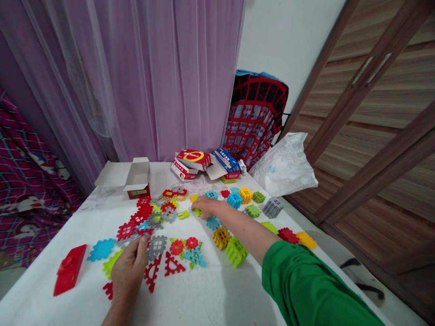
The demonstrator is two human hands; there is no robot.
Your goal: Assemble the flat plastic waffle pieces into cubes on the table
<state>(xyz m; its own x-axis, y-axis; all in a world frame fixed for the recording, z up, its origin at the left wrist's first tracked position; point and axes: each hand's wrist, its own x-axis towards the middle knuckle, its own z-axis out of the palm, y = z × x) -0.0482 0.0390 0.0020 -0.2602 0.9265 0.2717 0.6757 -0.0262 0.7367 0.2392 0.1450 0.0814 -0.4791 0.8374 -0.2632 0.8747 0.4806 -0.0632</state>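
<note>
My right hand (205, 206) reaches across the table with its fingers curled round a small lime-green plastic building piece (197, 211). Close by lie another lime-green piece (183, 214) and a blue toothed piece (213, 222). On the near left, my left hand (128, 267) is closed, thumb against fingers; whatever it grips is hidden. Its fingertips are beside a grey window-patterned piece (157, 247) and a red piece (144, 232). Red triangular pieces (173, 264) and a lime-green toothed square (111, 263) lie around that hand.
Linked cubes, including a lime-green one (236, 251) and a grey one (273, 208), stand on the right. A red plastic part (70, 270) lies far left. Behind are an open white box (137, 175), red cartons (193, 159), a blue carton (226, 160) and a white bag (284, 165).
</note>
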